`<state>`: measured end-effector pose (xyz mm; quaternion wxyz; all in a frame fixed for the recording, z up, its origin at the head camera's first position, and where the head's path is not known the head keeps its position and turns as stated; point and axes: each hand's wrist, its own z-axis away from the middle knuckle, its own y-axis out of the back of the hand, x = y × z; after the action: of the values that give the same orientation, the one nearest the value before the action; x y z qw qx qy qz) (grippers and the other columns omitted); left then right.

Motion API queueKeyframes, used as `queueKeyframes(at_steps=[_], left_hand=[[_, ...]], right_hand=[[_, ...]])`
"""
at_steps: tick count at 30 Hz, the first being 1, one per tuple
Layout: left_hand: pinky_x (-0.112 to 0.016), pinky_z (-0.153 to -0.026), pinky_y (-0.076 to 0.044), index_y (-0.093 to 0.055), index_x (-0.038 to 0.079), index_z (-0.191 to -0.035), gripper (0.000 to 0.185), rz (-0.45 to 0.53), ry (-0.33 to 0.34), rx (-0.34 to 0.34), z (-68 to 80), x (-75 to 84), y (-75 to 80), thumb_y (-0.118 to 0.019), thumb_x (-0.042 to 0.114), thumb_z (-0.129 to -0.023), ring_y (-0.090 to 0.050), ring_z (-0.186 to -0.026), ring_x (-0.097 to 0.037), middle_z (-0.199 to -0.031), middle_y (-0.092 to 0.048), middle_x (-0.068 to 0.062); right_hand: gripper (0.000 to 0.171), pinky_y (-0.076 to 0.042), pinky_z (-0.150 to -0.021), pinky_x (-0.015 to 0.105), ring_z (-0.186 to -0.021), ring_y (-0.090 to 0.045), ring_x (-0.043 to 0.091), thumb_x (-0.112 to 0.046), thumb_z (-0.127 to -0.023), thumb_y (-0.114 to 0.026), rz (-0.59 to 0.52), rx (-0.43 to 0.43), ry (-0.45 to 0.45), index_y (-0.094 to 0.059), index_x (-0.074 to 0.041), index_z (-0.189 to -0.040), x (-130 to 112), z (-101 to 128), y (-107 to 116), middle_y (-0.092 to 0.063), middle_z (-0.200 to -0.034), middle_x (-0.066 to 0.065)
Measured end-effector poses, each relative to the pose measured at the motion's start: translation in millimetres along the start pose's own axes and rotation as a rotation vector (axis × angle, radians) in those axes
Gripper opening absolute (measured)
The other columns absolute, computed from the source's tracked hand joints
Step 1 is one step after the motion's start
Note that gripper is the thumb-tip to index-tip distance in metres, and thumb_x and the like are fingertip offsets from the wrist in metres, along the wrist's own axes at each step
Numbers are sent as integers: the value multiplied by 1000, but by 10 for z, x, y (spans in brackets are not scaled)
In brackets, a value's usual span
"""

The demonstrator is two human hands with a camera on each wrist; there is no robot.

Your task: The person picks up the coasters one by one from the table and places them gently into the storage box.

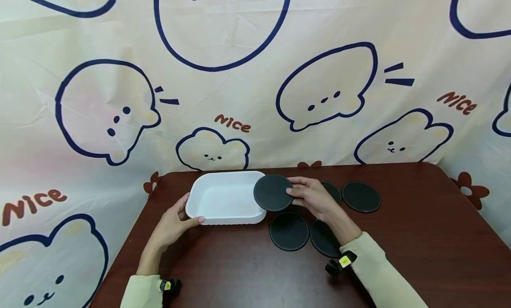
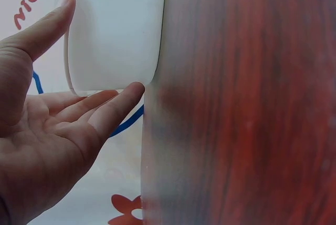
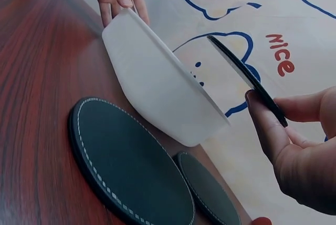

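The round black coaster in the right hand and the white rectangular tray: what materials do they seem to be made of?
The round black coaster, pinched by the right hand, looks like leather or imitation leather: matte, thin, and a coaster lying on the table shows pale stitching along its rim. The white rectangular tray, touched by the left hand, seems plastic: smooth, thin-walled, with rounded corners.

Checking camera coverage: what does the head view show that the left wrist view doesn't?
Head only: right hand pinching a black coaster above the right end of the white tray, four more coasters on the table, both sleeves. Left wrist only: the open palm close up, a finger at the tray's corner. Both: left hand at the tray's side, the tabletop, the cartoon backdrop.
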<state>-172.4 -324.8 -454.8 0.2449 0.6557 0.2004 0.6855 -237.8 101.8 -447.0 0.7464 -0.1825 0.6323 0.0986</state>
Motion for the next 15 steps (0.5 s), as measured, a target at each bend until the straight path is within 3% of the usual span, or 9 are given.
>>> queueKeyframes(at_steps=[8,15], left_hand=[[-42,-105,-60,-20,12,-173,105,3,7,-1,-2,6,-1,-85,33,-94,-59,-142,-41,-169,-41,-22],[-43,-106,-60,-20,12,-173,105,1,10,-4,-5,5,-7,-86,34,-94,-59,-143,-41,-170,-41,-22]], right_hand=[[54,-64,-89,24,-102,-77,9,-4,-107,-61,-36,-20,-6,-45,3,-159,-25,-70,-138,-69,-139,19],[54,-63,-92,26,-106,-76,10,-3,-107,-60,-73,-40,-6,-45,3,-159,-15,-127,-244,-65,-145,23]])
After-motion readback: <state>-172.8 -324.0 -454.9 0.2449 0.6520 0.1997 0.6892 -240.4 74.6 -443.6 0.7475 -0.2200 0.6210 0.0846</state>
